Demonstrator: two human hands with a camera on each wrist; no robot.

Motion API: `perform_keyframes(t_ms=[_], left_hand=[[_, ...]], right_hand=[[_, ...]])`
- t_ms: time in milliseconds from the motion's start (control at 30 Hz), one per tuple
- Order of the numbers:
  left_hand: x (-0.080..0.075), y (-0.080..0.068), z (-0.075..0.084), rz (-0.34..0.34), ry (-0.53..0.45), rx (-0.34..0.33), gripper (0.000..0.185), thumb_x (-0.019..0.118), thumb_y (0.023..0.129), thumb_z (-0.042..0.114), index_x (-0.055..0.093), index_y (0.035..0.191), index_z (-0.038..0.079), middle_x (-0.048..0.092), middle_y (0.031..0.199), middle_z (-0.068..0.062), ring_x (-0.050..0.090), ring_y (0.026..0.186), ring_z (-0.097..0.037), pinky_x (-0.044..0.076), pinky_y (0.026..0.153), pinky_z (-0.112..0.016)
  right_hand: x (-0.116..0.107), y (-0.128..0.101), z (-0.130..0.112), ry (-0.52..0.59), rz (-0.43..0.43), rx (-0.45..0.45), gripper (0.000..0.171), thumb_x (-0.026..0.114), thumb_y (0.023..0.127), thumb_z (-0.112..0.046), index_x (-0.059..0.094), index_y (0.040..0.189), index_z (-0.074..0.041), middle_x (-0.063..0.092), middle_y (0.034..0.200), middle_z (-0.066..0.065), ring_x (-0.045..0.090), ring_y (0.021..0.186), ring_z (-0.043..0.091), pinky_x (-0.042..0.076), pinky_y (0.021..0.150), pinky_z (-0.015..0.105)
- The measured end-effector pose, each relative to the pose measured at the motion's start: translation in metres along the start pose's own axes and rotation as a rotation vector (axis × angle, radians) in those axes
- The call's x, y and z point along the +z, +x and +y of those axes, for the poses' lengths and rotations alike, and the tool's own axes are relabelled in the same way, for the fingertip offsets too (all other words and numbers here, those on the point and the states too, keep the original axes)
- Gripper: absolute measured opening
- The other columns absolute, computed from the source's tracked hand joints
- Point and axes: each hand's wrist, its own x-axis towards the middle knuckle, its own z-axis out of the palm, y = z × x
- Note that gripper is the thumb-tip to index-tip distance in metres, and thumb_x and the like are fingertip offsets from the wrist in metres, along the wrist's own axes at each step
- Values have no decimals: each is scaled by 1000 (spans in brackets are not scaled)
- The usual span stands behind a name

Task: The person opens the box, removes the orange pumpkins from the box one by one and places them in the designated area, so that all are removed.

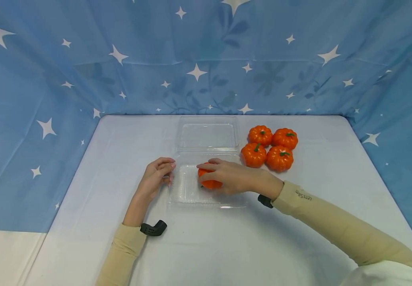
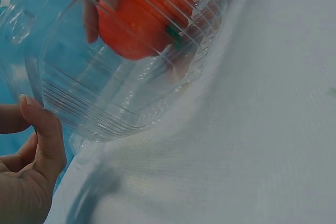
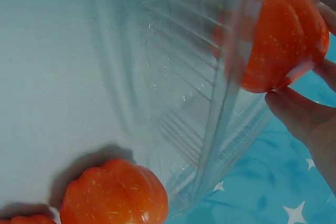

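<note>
- A left hand (image 1: 156, 174) rests on a white table (image 1: 227, 246), fingers curled against the left edge of a clear box (image 1: 191, 194); its thumb (image 2: 44, 129) presses the box's outer wall.
- The box lies open just right of those fingers, its lid (image 1: 207, 135) folded back beyond them.
- A right hand (image 1: 232, 176) reaches into the box from the right, fingers and thumb wrapped round an orange pumpkin (image 1: 209, 183) low inside the tray, between the two hands.
- Four more pumpkins (image 1: 270, 147) sit clustered on the table just behind the right wrist, beside the lid.
- A blue starred cloth (image 1: 84, 59) hangs behind.
</note>
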Motion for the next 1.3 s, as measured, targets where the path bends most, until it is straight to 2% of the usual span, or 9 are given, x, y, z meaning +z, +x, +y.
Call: perform_keyframes(t_ms=[133, 367, 567, 700, 867, 1033, 1167, 1300], left_hand=[[0, 0, 0, -4, -1, -3, 38, 60, 97, 19, 48, 124, -4, 59, 85, -4, 52, 60, -10, 45, 51, -22], [0, 0, -2, -7, -4, 9, 37, 61, 97, 19, 49, 123, -3, 59, 86, -5, 52, 59, -11, 45, 50, -23], [0, -1, -1, -15, -12, 14, 38, 61, 97, 19, 48, 124, -4, 59, 84, -4, 52, 59, -11, 45, 51, -23], [0, -1, 0, -11, -8, 23, 36, 61, 96, 19, 49, 123, -4, 58, 85, -6, 52, 59, -11, 45, 51, -23], [0, -1, -2, -13, -5, 27, 36, 61, 96, 18, 49, 122, -4, 58, 87, -7, 51, 61, -11, 46, 52, -22], [0, -2, -1, -9, -3, 25, 36, 61, 97, 19, 49, 123, -4, 58, 87, -7, 51, 62, -11, 46, 53, -23], [0, -2, 0, -7, -9, 19, 35, 60, 97, 18, 49, 123, -3, 59, 87, -6, 51, 60, -11, 46, 51, -24], [1, -1, 0, -5, -16, 19, 34, 60, 97, 17, 50, 122, -3, 59, 87, -6, 52, 59, -11, 45, 50, -24]], right_hand=[[2, 1, 0, 0, -10, 26, 55, 74, 85, -15, 56, 135, -29, 32, 157, 5, 32, 141, 39, 48, 102, 50], [4, 2, 1, 1, 27, 93, 67, 76, 83, -13, 46, 141, -28, 30, 156, 11, 38, 136, 36, 52, 97, 49], [8, 1, 7, -9, 103, 174, 74, 79, 80, -17, 37, 141, -24, 35, 147, 14, 53, 121, 35, 55, 89, 51], [12, 1, 12, -30, 152, 206, 77, 81, 80, -22, 34, 141, -20, 42, 139, 12, 59, 112, 30, 55, 90, 50], [14, 0, 16, -35, 191, 213, 75, 79, 81, -31, 34, 139, -18, 48, 131, 9, 60, 106, 24, 56, 91, 45], [16, -3, 19, -37, 245, 196, 77, 76, 83, -37, 33, 141, -13, 50, 130, 10, 62, 105, 25, 53, 92, 55], [19, -7, 22, 13, 249, 183, 84, 76, 83, -36, 29, 148, -10, 46, 134, 14, 62, 108, 27, 54, 93, 48], [20, -13, 24, 69, 220, 185, 83, 78, 81, -33, 32, 147, -11, 42, 137, 14, 59, 112, 26, 55, 93, 42]])
